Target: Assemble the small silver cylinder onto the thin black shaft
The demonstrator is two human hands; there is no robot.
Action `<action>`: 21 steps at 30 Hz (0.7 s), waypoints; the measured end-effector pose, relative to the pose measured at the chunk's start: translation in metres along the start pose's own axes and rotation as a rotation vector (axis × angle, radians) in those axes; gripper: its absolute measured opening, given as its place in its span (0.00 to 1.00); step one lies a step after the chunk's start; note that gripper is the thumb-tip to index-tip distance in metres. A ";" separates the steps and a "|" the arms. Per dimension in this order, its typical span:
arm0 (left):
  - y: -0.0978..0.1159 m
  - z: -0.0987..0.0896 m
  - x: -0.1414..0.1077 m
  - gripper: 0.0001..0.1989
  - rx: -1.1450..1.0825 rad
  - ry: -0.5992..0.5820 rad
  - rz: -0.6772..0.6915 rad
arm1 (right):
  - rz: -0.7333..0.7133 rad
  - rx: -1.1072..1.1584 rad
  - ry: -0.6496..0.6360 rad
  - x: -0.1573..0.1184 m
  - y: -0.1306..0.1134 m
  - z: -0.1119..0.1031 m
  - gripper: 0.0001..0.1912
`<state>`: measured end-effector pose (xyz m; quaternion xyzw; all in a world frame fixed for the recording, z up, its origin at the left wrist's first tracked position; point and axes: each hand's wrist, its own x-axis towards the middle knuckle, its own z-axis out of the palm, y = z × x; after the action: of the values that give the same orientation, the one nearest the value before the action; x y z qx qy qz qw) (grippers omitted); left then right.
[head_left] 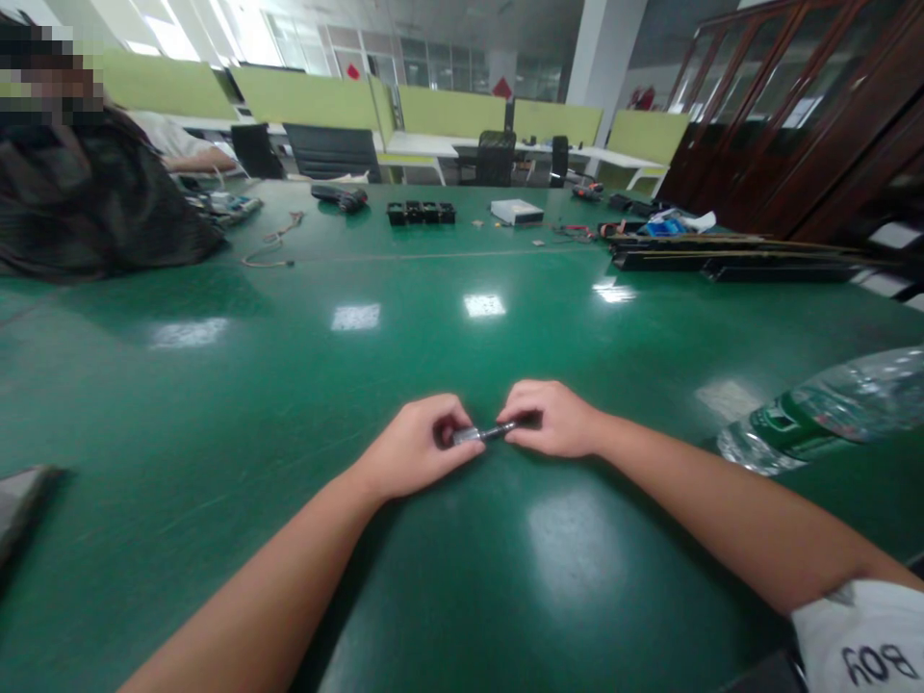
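One green tabletop (252, 404) extends beneath the left hand (425, 443) and the right hand (554, 419) and well beyond them, bearing several bright reflections. Long black strips (664, 257) lie on it, far ahead and to the right of the hands. Nearer, to the right of the right hand and beyond its forearm, a clear bottle (801, 423) with a green label lies on its side. Well ahead of both hands sits a pale box (516, 212). The left hand, largely closed, grasps the silver end of a slender rod (496, 431) between thumb and curled fingers; the right hand, likewise bent inward, pinches the dark end with thumb and fingertips. The rod — smallest of these items — bridges the narrow gap between the hands; whether it touches the tabletop cannot be told.
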<state>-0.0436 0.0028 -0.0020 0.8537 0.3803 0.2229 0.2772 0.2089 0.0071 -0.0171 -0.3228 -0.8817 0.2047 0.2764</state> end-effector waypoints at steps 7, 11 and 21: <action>0.002 0.002 0.001 0.11 0.017 -0.006 -0.034 | -0.042 0.005 0.018 0.001 -0.005 0.006 0.10; 0.002 0.004 0.001 0.10 0.031 -0.011 -0.028 | -0.060 0.015 0.018 0.002 -0.010 0.009 0.10; -0.002 0.004 0.001 0.11 0.056 -0.017 -0.020 | -0.048 0.010 -0.001 0.002 -0.012 0.009 0.10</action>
<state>-0.0417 0.0030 -0.0062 0.8592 0.3926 0.2021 0.2585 0.1962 -0.0017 -0.0172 -0.3000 -0.8884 0.2026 0.2823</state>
